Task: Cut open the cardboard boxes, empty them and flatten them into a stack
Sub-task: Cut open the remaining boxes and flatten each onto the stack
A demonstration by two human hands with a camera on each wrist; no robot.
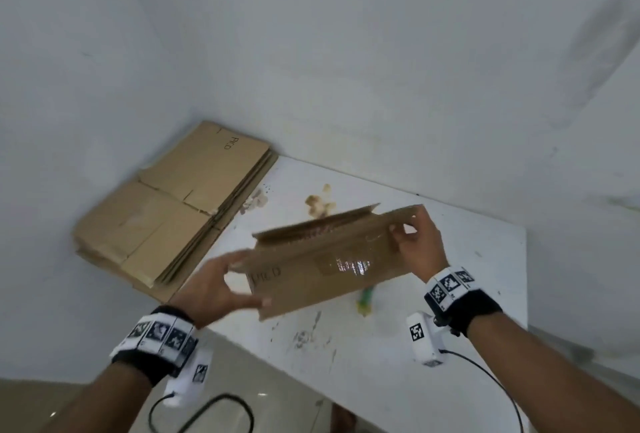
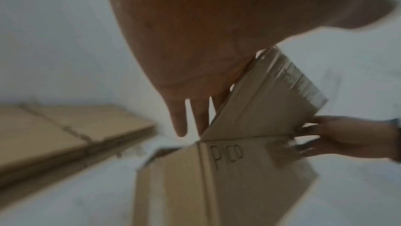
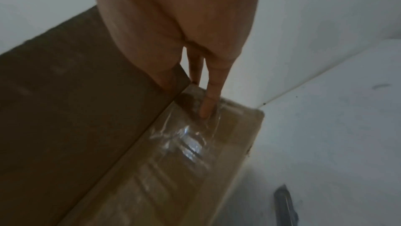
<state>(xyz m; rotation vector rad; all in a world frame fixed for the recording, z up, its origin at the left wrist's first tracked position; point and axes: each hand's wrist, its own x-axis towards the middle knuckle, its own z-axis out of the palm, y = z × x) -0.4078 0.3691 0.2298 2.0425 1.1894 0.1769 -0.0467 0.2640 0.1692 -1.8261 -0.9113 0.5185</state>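
Note:
A brown cardboard box [image 1: 311,269], partly collapsed and marked with handwriting, hangs tilted above the white table [image 1: 467,276]. Shiny clear tape [image 1: 349,264] crosses its near face. My left hand [image 1: 247,280] grips the box's left end, fingers on top and thumb beneath. My right hand [image 1: 401,231] pinches the upper right corner. In the left wrist view the fingers [image 2: 180,123] lie along a flap of the box [image 2: 228,178]. In the right wrist view a fingertip [image 3: 206,108] presses on the taped panel of the box [image 3: 173,169]. A stack of flattened boxes [image 1: 166,204] lies at the table's far left.
White walls close the corner behind the table. Small pale scraps [image 1: 318,205] lie beyond the box, and a green-yellow item [image 1: 365,299] shows under its lower edge. A dark narrow object [image 3: 284,207], blurred, lies on the table to the right. Cables hang from both wrist cameras.

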